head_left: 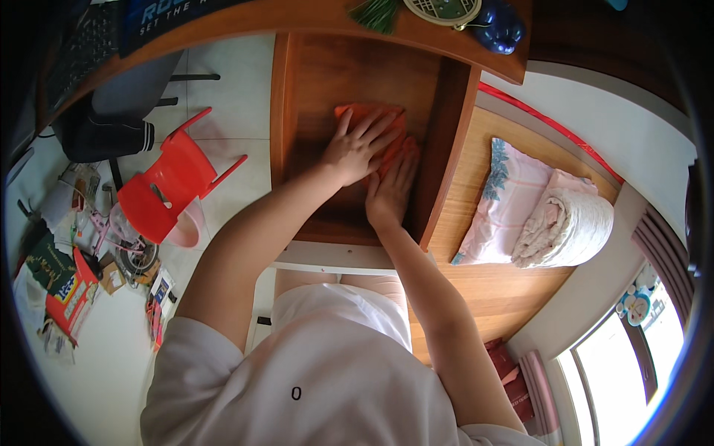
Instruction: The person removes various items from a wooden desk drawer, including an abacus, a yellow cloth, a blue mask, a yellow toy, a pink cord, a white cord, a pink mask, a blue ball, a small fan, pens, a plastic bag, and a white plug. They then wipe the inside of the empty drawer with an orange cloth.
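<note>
An orange cloth [357,114] lies flat on the bottom of an open wooden drawer [316,74] pulled out from a desk. My left hand [358,145] rests palm down on the cloth with fingers spread. My right hand [393,187] lies flat beside it, fingers together, pressing on the cloth's right edge near the drawer's right wall. Both hands cover most of the cloth; only its far edge shows.
The desk top [446,37] holds a blue object [500,28] and a round fan-like item [444,9]. A red plastic chair [167,186] and scattered clutter [67,275] sit on the floor at left. A wooden bed [498,282] with pillow [506,197] and rolled blanket [569,227] stands right.
</note>
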`<state>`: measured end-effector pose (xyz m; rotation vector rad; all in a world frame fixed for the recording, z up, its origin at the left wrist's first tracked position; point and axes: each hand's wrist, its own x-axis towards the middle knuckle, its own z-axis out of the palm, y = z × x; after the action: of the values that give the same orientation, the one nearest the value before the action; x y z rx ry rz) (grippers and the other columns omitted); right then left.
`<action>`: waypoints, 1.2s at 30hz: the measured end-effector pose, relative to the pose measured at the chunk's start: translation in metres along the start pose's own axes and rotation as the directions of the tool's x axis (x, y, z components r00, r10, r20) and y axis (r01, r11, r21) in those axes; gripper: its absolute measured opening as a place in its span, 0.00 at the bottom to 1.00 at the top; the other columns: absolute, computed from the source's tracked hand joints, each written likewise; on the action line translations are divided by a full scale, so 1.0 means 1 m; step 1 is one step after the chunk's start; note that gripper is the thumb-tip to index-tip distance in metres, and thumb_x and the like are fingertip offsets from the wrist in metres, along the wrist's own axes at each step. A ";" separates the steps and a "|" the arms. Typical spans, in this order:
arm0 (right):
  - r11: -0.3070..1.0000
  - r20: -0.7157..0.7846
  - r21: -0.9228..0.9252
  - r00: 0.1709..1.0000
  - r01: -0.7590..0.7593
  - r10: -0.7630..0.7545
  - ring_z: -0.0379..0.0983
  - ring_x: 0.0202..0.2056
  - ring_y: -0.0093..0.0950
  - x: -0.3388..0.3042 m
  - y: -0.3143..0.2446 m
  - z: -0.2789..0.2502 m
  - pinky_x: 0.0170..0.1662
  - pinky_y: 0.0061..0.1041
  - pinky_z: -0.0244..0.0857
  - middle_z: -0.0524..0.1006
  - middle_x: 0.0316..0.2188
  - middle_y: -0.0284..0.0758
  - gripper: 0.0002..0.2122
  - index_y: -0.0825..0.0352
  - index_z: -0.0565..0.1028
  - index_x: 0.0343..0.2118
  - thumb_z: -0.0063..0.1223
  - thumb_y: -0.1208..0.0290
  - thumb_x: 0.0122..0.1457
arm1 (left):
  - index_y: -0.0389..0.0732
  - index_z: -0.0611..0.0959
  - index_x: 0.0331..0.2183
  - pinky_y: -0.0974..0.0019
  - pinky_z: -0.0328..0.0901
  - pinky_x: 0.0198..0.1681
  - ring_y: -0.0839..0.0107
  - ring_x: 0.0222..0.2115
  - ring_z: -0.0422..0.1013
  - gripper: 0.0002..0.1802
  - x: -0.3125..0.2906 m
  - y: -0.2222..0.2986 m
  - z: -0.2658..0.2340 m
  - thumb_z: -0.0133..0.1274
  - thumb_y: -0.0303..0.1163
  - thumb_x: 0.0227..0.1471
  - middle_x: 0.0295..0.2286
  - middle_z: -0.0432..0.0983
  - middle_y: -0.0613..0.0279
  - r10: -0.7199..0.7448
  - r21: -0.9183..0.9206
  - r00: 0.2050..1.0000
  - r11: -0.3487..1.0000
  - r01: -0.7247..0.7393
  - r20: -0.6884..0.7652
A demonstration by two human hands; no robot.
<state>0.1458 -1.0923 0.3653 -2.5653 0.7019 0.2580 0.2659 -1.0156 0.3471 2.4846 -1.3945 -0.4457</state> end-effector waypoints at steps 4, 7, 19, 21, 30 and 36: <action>0.989 -0.023 0.144 1.000 -0.018 0.021 0.39 0.61 0.49 0.006 -0.003 -0.006 0.62 0.40 0.38 0.44 0.60 0.52 0.27 0.78 0.49 0.56 0.41 0.68 0.58 | 0.55 0.60 0.57 0.42 0.43 0.57 0.64 0.60 0.43 0.41 0.054 -0.011 -0.004 0.54 0.50 0.41 0.59 0.47 0.64 -0.017 0.031 0.994 0.999 0.020 -0.105; 0.972 0.011 0.217 0.996 -0.094 0.094 0.39 0.61 0.50 0.004 0.002 -0.002 0.62 0.41 0.38 0.44 0.60 0.53 0.27 0.77 0.49 0.57 0.42 0.68 0.58 | 0.55 0.60 0.56 0.45 0.44 0.57 0.65 0.59 0.45 0.39 0.091 -0.020 -0.011 0.53 0.51 0.43 0.58 0.48 0.64 -0.022 0.051 0.994 0.998 0.028 -0.107; 0.964 -0.024 0.234 0.991 -0.123 0.132 0.38 0.61 0.51 0.037 -0.024 -0.013 0.61 0.42 0.39 0.43 0.60 0.54 0.31 0.70 0.44 0.60 0.43 0.70 0.56 | 0.45 0.56 0.57 0.54 0.62 0.48 0.56 0.57 0.50 0.41 0.104 -0.046 -0.035 0.48 0.54 0.47 0.57 0.50 0.56 -0.412 0.202 0.911 0.889 0.410 -0.034; 0.967 0.005 0.226 0.993 -0.114 0.116 0.38 0.61 0.51 0.042 -0.029 -0.015 0.61 0.42 0.40 0.43 0.60 0.54 0.31 0.70 0.45 0.60 0.44 0.70 0.56 | 0.43 0.54 0.58 0.54 0.63 0.47 0.55 0.57 0.50 0.42 0.098 -0.056 -0.039 0.47 0.53 0.47 0.57 0.50 0.54 -0.478 0.238 0.878 0.850 0.469 -0.024; 0.981 0.085 0.193 0.996 -0.018 0.002 0.37 0.61 0.50 0.076 -0.070 -0.008 0.60 0.37 0.48 0.43 0.59 0.53 0.34 0.71 0.45 0.59 0.48 0.71 0.52 | 0.32 0.59 0.55 0.54 0.47 0.57 0.53 0.56 0.51 0.34 0.084 -0.079 -0.063 0.38 0.47 0.54 0.55 0.55 0.48 -0.601 0.798 0.787 0.539 0.269 0.141; 0.986 0.068 -0.006 0.984 0.164 -0.163 0.35 0.62 0.47 0.073 -0.052 0.003 0.60 0.34 0.48 0.40 0.61 0.50 0.36 0.70 0.45 0.60 0.49 0.74 0.49 | 0.34 0.56 0.57 0.49 0.42 0.59 0.54 0.58 0.49 0.31 0.047 -0.058 -0.057 0.36 0.38 0.54 0.57 0.53 0.49 -0.566 0.897 0.793 0.439 0.060 0.224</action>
<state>0.2349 -1.0836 0.3613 -2.5947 0.4626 0.2936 0.3569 -1.0226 0.3716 3.7707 -1.5443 -0.6155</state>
